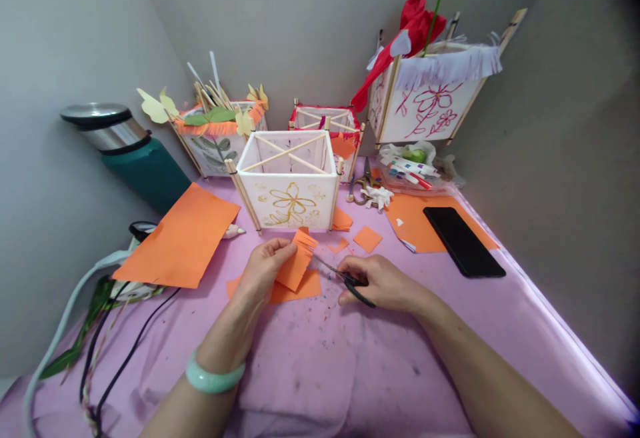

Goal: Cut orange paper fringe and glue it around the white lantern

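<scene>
My left hand [267, 266] pinches a small folded piece of orange paper [296, 266] whose top edge is cut into a fringe. My right hand [383, 283] grips small black scissors [345, 279], their blades pointing left and meeting the paper's fringed edge. Another orange strip [305, 289] lies flat under the held piece on the purple cloth [320, 365]. Just behind stands a white paper lantern [287, 188] with a yellow flower drawn on it and a stick frame.
A large orange sheet [183, 238] lies left, small orange scraps [367, 238] in the middle, a black phone [463, 241] on orange paper right. Three more lanterns [425, 98] stand at the back, with markers [413, 171], a teal flask [133, 155] and cables [115, 351].
</scene>
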`<act>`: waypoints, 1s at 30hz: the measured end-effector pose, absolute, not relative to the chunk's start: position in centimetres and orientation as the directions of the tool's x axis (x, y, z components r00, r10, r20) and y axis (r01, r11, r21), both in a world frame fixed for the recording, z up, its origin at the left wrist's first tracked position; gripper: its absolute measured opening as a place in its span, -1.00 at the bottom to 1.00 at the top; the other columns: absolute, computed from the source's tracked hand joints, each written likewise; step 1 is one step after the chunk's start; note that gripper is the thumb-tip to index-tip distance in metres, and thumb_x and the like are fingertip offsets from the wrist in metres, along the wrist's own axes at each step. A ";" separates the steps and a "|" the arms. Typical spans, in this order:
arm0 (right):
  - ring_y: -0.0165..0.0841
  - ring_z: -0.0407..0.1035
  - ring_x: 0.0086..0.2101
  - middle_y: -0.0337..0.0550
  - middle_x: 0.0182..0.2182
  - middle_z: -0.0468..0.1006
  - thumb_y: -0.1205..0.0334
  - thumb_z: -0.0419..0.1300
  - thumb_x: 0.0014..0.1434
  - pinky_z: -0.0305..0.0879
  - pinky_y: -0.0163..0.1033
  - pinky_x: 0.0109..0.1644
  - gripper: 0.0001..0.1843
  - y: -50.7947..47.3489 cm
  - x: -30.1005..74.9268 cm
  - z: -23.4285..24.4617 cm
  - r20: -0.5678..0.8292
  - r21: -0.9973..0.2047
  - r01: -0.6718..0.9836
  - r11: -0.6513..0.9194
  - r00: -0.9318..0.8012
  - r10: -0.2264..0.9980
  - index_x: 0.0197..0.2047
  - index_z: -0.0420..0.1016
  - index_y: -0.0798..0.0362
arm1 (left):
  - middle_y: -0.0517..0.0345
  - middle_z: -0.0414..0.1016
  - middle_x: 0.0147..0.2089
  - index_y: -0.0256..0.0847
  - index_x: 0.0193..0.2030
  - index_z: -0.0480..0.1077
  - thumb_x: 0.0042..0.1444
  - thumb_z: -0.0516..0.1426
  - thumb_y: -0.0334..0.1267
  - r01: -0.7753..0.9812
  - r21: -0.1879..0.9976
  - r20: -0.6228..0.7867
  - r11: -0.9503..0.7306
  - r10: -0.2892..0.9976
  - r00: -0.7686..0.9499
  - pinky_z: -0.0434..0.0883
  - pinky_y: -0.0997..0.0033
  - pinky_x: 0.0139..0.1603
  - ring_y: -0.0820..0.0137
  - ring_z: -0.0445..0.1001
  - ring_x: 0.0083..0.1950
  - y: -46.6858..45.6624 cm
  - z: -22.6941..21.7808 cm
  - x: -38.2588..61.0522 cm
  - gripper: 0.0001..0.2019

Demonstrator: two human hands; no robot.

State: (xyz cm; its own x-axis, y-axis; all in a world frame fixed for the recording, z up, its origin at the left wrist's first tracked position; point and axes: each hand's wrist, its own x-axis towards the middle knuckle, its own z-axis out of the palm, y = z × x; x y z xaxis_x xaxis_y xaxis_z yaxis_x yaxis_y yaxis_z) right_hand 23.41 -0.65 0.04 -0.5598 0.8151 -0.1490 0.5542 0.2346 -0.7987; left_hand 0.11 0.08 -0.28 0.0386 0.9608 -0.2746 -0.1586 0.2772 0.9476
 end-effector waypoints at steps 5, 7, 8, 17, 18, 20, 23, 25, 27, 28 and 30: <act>-0.50 0.17 -0.54 -0.40 -0.59 0.31 -0.04 0.36 -0.05 0.01 -0.41 -0.47 -0.62 -0.7 23.3 0.0 -0.150 -0.802 0.554 0.225 -0.550 0.821 -0.29 0.42 0.03 | 0.12 0.56 -0.45 -0.27 -0.39 0.46 -0.15 0.31 -0.11 -0.154 0.944 -0.287 0.292 0.956 0.055 0.34 0.47 -0.38 0.41 0.47 -0.45 -0.1 -0.1 0.3 -0.73; -0.50 0.17 -0.54 -0.40 -0.59 0.31 -0.06 0.36 -0.05 0.01 -0.41 -0.47 -0.61 -0.6 23.3 -0.1 -0.145 -0.800 0.554 0.230 -0.550 0.823 -0.29 0.42 0.03 | 0.12 0.56 -0.45 -0.28 -0.39 0.46 -0.14 0.31 -0.12 -0.145 0.946 -0.286 0.291 0.957 0.055 0.33 0.48 -0.39 0.43 0.46 -0.45 -0.1 -0.1 0.4 -0.73; -0.50 0.17 -0.54 -0.40 -0.58 0.32 -0.07 0.36 -0.05 0.02 -0.41 -0.47 -0.60 -0.6 23.3 -0.2 -0.141 -0.799 0.554 0.234 -0.551 0.823 -0.29 0.43 0.04 | 0.12 0.56 -0.45 -0.28 -0.39 0.45 -0.14 0.31 -0.12 -0.143 0.946 -0.285 0.290 0.957 0.053 0.32 0.49 -0.40 0.43 0.46 -0.46 -0.1 -0.1 0.4 -0.73; -0.49 0.17 -0.54 -0.37 -0.58 0.32 -0.15 0.33 -0.04 -0.01 -0.39 -0.47 -0.56 -0.5 23.4 -0.9 -0.093 -0.780 0.561 0.279 -0.544 0.834 -0.30 0.45 0.05 | 0.12 0.55 -0.45 -0.27 -0.39 0.46 -0.14 0.31 -0.12 -0.144 0.946 -0.287 0.291 0.957 0.046 0.32 0.48 -0.39 0.42 0.46 -0.45 -0.1 -0.1 0.4 -0.73; -0.49 0.16 -0.55 -0.37 -0.59 0.32 -0.16 0.32 -0.04 -0.01 -0.39 -0.47 -0.56 -0.5 23.4 -0.9 -0.090 -0.782 0.557 0.279 -0.543 0.835 -0.31 0.45 0.05 | 0.12 0.55 -0.44 -0.27 -0.38 0.46 -0.14 0.31 -0.12 -0.144 0.945 -0.288 0.292 0.956 0.052 0.32 0.47 -0.38 0.41 0.46 -0.44 -0.1 -0.1 0.4 -0.74; -0.49 0.16 -0.55 -0.37 -0.60 0.31 -0.16 0.32 -0.03 -0.01 -0.39 -0.47 -0.56 -0.6 23.4 -1.0 -0.085 -0.787 0.550 0.279 -0.545 0.834 -0.30 0.45 0.05 | 0.12 0.56 -0.43 -0.27 -0.38 0.47 -0.12 0.30 -0.12 -0.139 0.945 -0.291 0.297 0.955 0.065 0.33 0.45 -0.36 0.40 0.47 -0.42 -0.1 -0.1 0.4 -0.74; -0.49 0.17 -0.55 -0.37 -0.60 0.32 -0.15 0.32 -0.03 0.00 -0.39 -0.47 -0.57 -0.5 23.4 -1.1 -0.079 -0.788 0.546 0.285 -0.549 0.832 -0.31 0.44 0.05 | 0.13 0.55 -0.44 -0.27 -0.37 0.48 -0.12 0.29 -0.12 -0.115 0.948 -0.291 0.298 0.954 0.070 0.31 0.45 -0.36 0.40 0.46 -0.43 0.0 -0.2 0.2 -0.75; -0.49 0.17 -0.55 -0.37 -0.59 0.32 -0.15 0.32 -0.04 -0.01 -0.39 -0.47 -0.56 -0.5 23.4 -1.1 -0.075 -0.783 0.549 0.293 -0.550 0.831 -0.31 0.44 0.05 | 0.13 0.55 -0.44 -0.27 -0.37 0.48 -0.11 0.29 -0.11 -0.096 0.951 -0.290 0.295 0.955 0.066 0.30 0.44 -0.36 0.39 0.45 -0.42 0.0 -0.2 0.2 -0.74; -0.49 0.17 -0.54 -0.38 -0.59 0.32 -0.15 0.33 -0.04 -0.01 -0.39 -0.46 -0.57 -0.4 23.4 -1.1 -0.074 -0.777 0.555 0.299 -0.552 0.831 -0.31 0.44 0.05 | 0.12 0.54 -0.44 -0.28 -0.37 0.48 -0.11 0.29 -0.11 -0.087 0.953 -0.285 0.289 0.957 0.061 0.30 0.44 -0.35 0.39 0.45 -0.42 0.0 -0.2 0.2 -0.74; -0.49 0.17 -0.54 -0.38 -0.58 0.32 -0.14 0.33 -0.04 -0.01 -0.40 -0.46 -0.57 -0.4 23.4 -1.1 -0.073 -0.774 0.557 0.302 -0.552 0.830 -0.30 0.44 0.05 | 0.12 0.54 -0.44 -0.28 -0.38 0.47 -0.11 0.29 -0.11 -0.082 0.955 -0.282 0.286 0.958 0.059 0.29 0.45 -0.35 0.40 0.44 -0.42 -0.1 -0.1 0.3 -0.74; -0.49 0.18 -0.53 -0.38 -0.58 0.32 -0.13 0.34 -0.05 0.00 -0.40 -0.46 -0.57 -0.4 23.3 -1.1 -0.072 -0.770 0.560 0.307 -0.554 0.830 -0.30 0.44 0.05 | 0.12 0.55 -0.43 -0.28 -0.38 0.47 -0.12 0.29 -0.11 -0.078 0.957 -0.276 0.281 0.959 0.065 0.29 0.46 -0.35 0.41 0.44 -0.41 -0.2 0.0 0.4 -0.74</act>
State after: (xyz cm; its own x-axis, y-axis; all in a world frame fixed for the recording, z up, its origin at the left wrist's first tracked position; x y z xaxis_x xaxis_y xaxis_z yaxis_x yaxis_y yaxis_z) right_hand 23.32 -0.43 -1.09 -0.5537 0.8296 -0.0716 0.5596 0.3071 -0.7698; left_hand 0.43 -0.16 0.05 0.0652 0.9589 -0.2760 -0.0775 0.2807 0.9567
